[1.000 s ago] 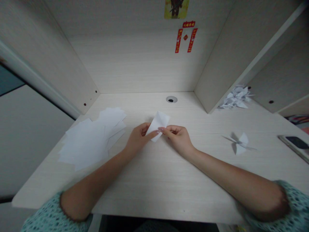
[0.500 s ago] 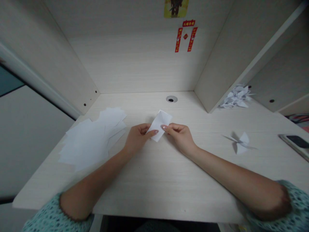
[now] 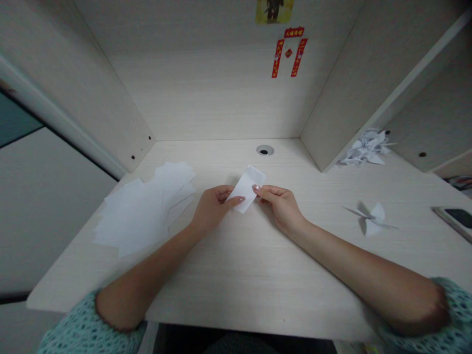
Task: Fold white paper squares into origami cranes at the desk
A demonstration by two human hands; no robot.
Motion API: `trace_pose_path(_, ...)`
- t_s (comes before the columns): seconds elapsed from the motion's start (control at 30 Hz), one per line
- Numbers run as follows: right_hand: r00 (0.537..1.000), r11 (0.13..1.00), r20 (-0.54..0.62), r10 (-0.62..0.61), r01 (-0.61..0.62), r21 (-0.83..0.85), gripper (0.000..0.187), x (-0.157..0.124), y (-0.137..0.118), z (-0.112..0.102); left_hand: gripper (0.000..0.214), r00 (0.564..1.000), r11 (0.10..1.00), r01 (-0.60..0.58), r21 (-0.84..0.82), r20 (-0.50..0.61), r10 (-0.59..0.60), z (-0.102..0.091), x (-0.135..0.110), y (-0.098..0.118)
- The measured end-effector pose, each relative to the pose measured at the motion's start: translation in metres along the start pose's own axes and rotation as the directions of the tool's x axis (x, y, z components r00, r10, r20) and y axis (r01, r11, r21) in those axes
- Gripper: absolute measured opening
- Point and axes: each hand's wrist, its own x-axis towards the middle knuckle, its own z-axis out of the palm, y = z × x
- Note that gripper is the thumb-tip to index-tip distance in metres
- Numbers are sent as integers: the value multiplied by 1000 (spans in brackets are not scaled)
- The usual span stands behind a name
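A small folded piece of white paper (image 3: 246, 189) stands tilted between my two hands, just above the middle of the desk. My left hand (image 3: 216, 206) pinches its lower left edge, with the fingertips lying across it. My right hand (image 3: 278, 206) holds the right edge between fingertips and thumb. Close to my left hand, a loose pile of white paper sheets (image 3: 142, 211) lies on the pale wood-grain desk (image 3: 236, 285).
A folded paper crane (image 3: 368, 219) lies to the right, with a heap of paper cranes (image 3: 365, 151) by the back right panel. A phone (image 3: 457, 219) sits at the right edge. A cable grommet (image 3: 264, 150) is set in the desk's back. Shelf panels enclose the sides.
The folded paper has turned a little, its upper end leaning further right. My fingers have shifted slightly along its edges, and the view has drifted slightly.
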Motion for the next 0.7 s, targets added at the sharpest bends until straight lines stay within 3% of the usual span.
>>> trace_pose_path(0.27,1000,998,-4,31,-31,48,24,3,-1,0,32,999,999,-28,37,-15,29,-1,0,0)
trace_pose_path(0.43,992,988,-120,28,-9,151,22,19,-6,-12,33,999,994,-31,103,-17,33,-5,3,-7)
trace_pose_path(0.53,992,985,-121,19,3,173,23,23,-7,-16,34,1000,990,-22,139,1,22,-6,4,-11)
trace_pose_path(0.7,995,994,3,-105,105,-35,35,13,-1,-9,30,994,967,-84,242,-46,98,-6,3,-9)
